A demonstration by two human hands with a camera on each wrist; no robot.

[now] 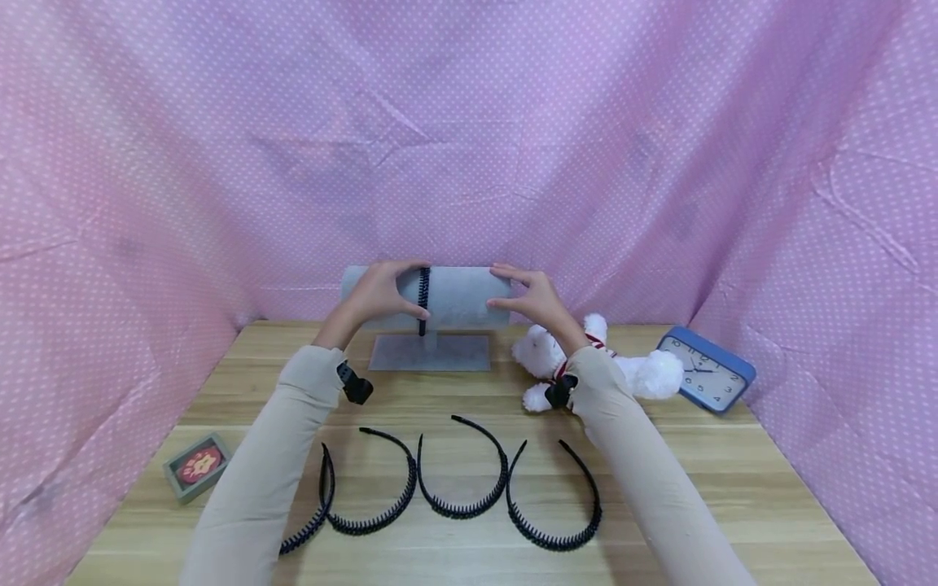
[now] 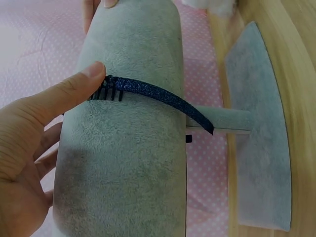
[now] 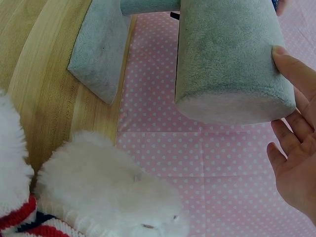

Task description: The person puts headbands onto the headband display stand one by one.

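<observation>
A grey plush T-bar display stand (image 1: 469, 297) stands at the back of the table, its padded roll lying crosswise above a flat base. One black toothed headband (image 1: 423, 297) is over the roll, left of its middle; in the left wrist view the headband (image 2: 158, 93) arcs down past the roll's side, one tip free. My left hand (image 1: 384, 291) grips this headband, thumb on its toothed part at the front and fingers reaching over the top. My right hand (image 1: 533, 299) holds the roll's right end between thumb and fingers; some fingertips are hidden behind the roll (image 3: 232, 59).
Several black toothed headbands (image 1: 462, 511) lie in a row along the table's front. A white plush toy (image 1: 538, 352) lies under my right wrist, beside a blue clock (image 1: 707, 370). A small green-framed picture (image 1: 196, 466) is at the left. Pink dotted cloth (image 1: 469, 163) hangs behind.
</observation>
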